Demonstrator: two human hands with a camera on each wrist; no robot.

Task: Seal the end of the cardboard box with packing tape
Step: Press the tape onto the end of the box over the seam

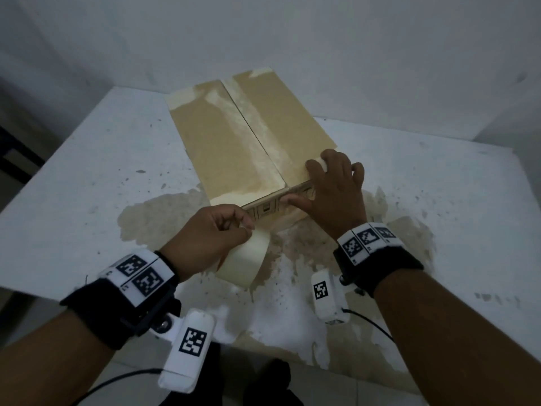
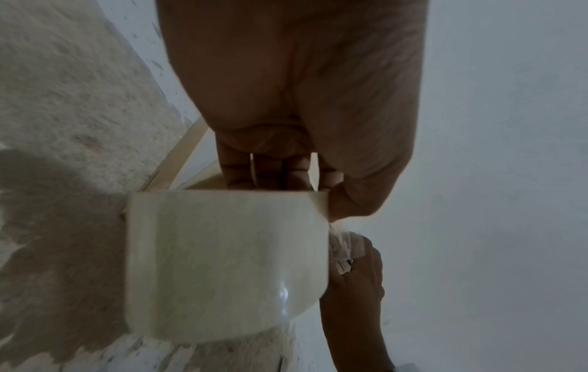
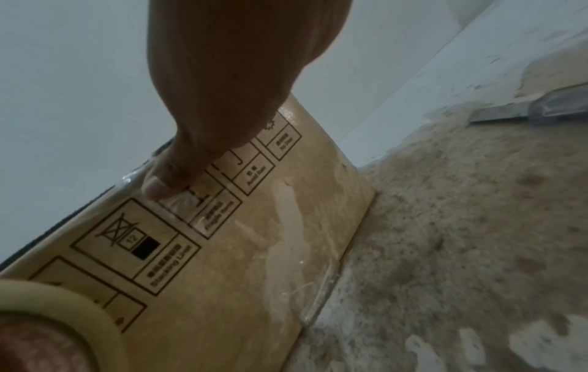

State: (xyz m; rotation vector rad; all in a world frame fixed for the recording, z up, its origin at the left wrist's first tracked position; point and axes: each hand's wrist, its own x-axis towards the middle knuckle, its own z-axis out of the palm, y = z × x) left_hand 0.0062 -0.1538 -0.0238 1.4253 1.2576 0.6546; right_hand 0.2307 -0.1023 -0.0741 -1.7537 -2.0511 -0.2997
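The cardboard box (image 1: 234, 136) lies mid-way along the table (image 1: 87, 171), its end facing me. My left hand (image 1: 205, 238) grips the tape roll (image 1: 248, 259) (fingers through its core), and my right hand (image 1: 336, 194) presses the strip (image 3: 178, 203) down flat-fingered. I'd pull it taut and level across the end.

- the cardboard box (image 1: 248, 142) lies lengthwise down the middle of the table (image 1: 87, 177); broad tabletop on its left and right leaves passage along both long sides
- at its near end the left hand (image 1: 210, 238), holding the tape roll (image 1: 248, 259), and the right hand (image 1: 330, 189), pressed over the corner, crowd the face; only a narrow gap between them
- the box's far end lies near the wall (image 1: 292, 39); little room behind
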